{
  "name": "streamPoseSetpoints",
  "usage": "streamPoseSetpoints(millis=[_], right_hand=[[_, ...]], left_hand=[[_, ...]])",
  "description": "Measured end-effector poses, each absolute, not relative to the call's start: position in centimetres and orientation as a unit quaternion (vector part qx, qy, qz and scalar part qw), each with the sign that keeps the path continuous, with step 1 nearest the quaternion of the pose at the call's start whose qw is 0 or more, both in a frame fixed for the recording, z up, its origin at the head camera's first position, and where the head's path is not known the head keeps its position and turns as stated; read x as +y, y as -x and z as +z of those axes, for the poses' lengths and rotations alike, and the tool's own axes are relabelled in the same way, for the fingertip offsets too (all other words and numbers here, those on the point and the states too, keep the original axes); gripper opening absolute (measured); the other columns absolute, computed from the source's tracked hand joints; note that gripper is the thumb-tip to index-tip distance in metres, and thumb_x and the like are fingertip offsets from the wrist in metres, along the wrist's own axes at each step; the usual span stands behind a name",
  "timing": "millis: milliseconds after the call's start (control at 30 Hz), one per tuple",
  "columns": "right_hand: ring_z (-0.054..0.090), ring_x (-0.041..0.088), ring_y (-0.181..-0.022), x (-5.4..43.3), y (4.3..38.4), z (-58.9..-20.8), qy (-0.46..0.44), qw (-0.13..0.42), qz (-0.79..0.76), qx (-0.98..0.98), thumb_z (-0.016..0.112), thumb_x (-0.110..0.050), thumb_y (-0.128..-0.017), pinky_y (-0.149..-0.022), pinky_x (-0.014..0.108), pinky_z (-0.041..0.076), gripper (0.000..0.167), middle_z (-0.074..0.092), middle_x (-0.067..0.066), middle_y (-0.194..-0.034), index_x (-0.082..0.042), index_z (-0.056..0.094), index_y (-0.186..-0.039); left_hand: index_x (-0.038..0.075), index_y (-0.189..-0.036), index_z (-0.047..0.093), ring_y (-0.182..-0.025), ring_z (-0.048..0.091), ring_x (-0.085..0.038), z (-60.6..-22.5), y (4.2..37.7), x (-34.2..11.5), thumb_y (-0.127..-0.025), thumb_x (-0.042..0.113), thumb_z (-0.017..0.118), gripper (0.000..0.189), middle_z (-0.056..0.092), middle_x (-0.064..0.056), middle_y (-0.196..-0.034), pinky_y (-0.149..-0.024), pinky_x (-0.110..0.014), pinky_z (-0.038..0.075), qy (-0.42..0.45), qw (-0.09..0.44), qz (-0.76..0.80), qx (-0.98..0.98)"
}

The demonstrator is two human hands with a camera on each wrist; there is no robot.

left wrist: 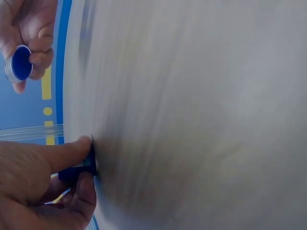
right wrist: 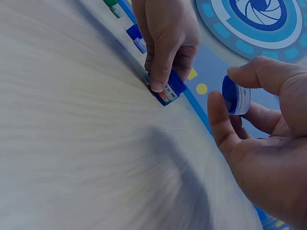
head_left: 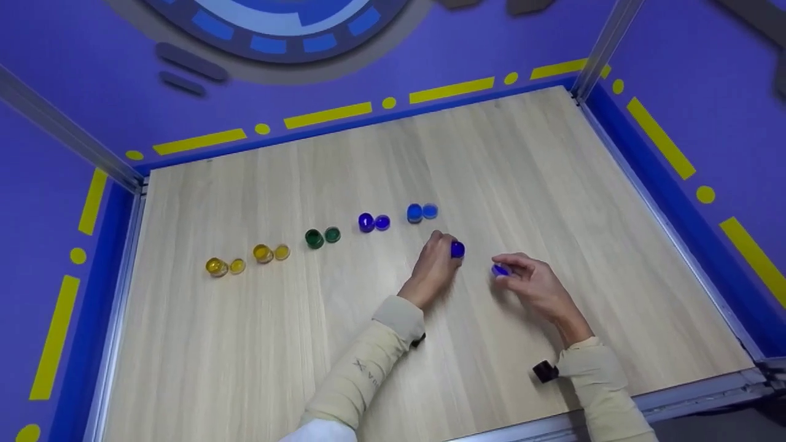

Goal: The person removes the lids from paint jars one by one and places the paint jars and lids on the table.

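Observation:
My left hand (head_left: 433, 265) grips a small labelled jar of dark blue paint (right wrist: 169, 92) low at the tabletop, its top uncovered. To the right, my right hand (head_left: 533, 281) pinches a round screw lid (right wrist: 236, 96) between thumb and fingers, raised above the table. The lid's inside is coated blue, and its ridged rim is clear. In the left wrist view, the same lid (left wrist: 20, 63) appears at upper left, while thumb and fingers hold the jar (left wrist: 76, 173) below it.
A row of opened paint jars, each with its lid beside it, runs leftward: light blue (head_left: 415, 213), violet-blue (head_left: 366, 222), green (head_left: 314, 238), and two yellow ones (head_left: 263, 253). Blue panels (head_left: 331, 80) wall the wooden table (head_left: 258, 356) at the back and sides.

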State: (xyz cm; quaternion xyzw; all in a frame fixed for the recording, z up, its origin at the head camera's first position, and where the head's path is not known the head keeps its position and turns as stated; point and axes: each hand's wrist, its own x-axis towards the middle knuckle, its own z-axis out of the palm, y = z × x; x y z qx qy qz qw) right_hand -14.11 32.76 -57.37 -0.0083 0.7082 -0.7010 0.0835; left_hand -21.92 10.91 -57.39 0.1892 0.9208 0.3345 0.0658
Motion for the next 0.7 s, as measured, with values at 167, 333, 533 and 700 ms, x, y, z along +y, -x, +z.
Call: streamPoseSetpoints(millis=[167,333,533,700], right_hand=[[0.063,0.012,-0.105,33.1,14.1,-57.5,0.004,0.076,-0.698,0.712,0.073,0.007,-0.09,-0.092,0.021,0.05,0.042,0.061,0.018,-0.122,0.018,0.06,-0.128],[0.063,0.013,-0.105,33.5,14.2,-57.5,-0.003,0.074,-0.689,0.721,0.075,0.004,-0.09,-0.092,0.02,0.05,0.042,0.061,0.02,-0.123,0.015,0.061,-0.128],[0.062,0.014,-0.102,33.8,14.6,-57.2,-0.022,0.074,-0.681,0.728,0.076,0.001,-0.09,-0.089,0.02,0.05,0.043,0.063,0.021,-0.121,0.013,0.062,-0.129],[0.061,0.014,-0.102,34.0,15.0,-57.1,-0.033,0.072,-0.682,0.727,0.076,0.001,-0.09,-0.089,0.02,0.05,0.045,0.063,0.019,-0.12,0.015,0.06,-0.13]], left_hand=[[-0.001,-0.11,0.068,-0.096,0.064,-0.024,-57.6,23.0,12.2,-0.089,0.006,0.076,0.023,0.061,-0.011,-0.105,-0.089,-0.032,0.052,-0.172,0.061,0.331,0.926],[-0.001,-0.113,0.067,-0.098,0.066,-0.025,-57.7,24.1,13.4,-0.091,0.007,0.077,0.025,0.061,-0.012,-0.108,-0.089,-0.032,0.053,-0.156,0.047,0.312,0.936],[-0.002,-0.116,0.068,-0.099,0.067,-0.024,-57.5,25.8,15.1,-0.092,0.011,0.078,0.029,0.061,-0.014,-0.112,-0.089,-0.031,0.054,-0.126,0.048,0.295,0.946],[-0.001,-0.118,0.067,-0.101,0.067,-0.023,-57.7,27.0,15.8,-0.09,0.012,0.08,0.033,0.061,-0.012,-0.113,-0.091,-0.031,0.054,-0.096,0.054,0.316,0.942]])
